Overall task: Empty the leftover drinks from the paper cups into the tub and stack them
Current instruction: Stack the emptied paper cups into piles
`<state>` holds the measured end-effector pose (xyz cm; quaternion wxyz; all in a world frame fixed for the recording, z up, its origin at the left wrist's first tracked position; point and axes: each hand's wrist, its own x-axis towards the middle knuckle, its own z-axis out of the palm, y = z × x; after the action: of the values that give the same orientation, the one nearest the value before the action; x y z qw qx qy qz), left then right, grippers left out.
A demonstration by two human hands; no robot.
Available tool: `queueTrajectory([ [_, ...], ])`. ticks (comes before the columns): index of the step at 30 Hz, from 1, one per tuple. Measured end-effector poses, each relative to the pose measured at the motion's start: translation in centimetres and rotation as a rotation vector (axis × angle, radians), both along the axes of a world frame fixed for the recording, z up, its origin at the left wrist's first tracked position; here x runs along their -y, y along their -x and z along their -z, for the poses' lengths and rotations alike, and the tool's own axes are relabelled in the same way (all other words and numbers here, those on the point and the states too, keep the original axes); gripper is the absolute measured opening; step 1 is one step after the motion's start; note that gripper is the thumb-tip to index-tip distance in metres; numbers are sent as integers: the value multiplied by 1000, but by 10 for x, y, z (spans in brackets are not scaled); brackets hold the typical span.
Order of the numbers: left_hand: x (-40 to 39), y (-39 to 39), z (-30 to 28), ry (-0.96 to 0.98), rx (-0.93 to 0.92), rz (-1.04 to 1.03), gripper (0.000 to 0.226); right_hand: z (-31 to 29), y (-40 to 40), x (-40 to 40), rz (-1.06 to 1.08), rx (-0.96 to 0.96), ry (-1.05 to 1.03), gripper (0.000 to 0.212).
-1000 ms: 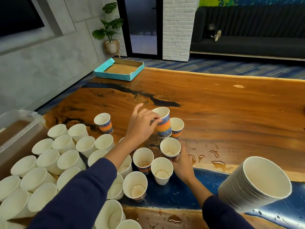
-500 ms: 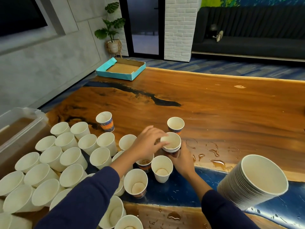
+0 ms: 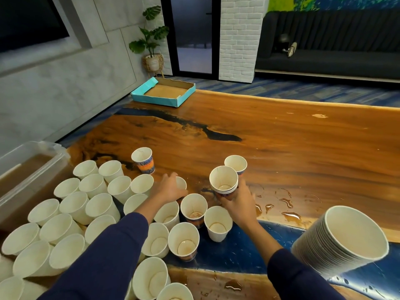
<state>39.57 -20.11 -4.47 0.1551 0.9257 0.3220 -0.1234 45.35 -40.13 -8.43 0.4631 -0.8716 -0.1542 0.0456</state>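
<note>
From the head camera, a long wooden table (image 3: 281,148) with a glossy orange-brown top, a dark resin vein running across it and a blue resin band along its near edge carries nearly everything. At the table's left edge stands a clear plastic tub (image 3: 32,169) holding brownish liquid. A crowd of white paper cups (image 3: 91,204) fills the near left part of the table, many leaning on one another; a few closer to the middle show a little brown drink at the bottom. The right hand (image 3: 240,204) grasps a short stack of nested cups (image 3: 224,180) from below, fingers curled round its printed base, just above the tabletop near the middle of the near edge. A single cup (image 3: 236,163) stands just behind that stack. The left hand (image 3: 167,189) curls its fingers over a white cup (image 3: 181,182) that it mostly hides. An orange-and-blue printed cup (image 3: 143,160) stands alone farther back. At the near right corner a tall stack of cups (image 3: 346,241) lies tilted on its side. Small puddles (image 3: 290,215) dot the wood to the right of the hands. A teal cardboard tray (image 3: 164,93) sits at the far left corner. Beyond are a potted plant (image 3: 151,44), a white brick pillar (image 3: 240,35), a dark sofa (image 3: 335,50) and grey wall panels.
</note>
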Motion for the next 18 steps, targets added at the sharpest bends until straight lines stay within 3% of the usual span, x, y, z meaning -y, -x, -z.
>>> queueTrajectory([
  [3,7,-7,-17,-4,105,-24,71,-1,0,0,8,11,14,65],
  [7,23,-19,-67,17,384,-16,64,0,0,2,28,8,42,66],
  [10,38,-28,-98,163,583,63,61,-1,1,2,2,2,75,64],
  [13,56,-30,-109,293,552,171,70,-5,2,0,-21,6,83,62],
  [18,77,-27,-98,213,368,309,64,-15,6,3,19,-7,13,59],
])
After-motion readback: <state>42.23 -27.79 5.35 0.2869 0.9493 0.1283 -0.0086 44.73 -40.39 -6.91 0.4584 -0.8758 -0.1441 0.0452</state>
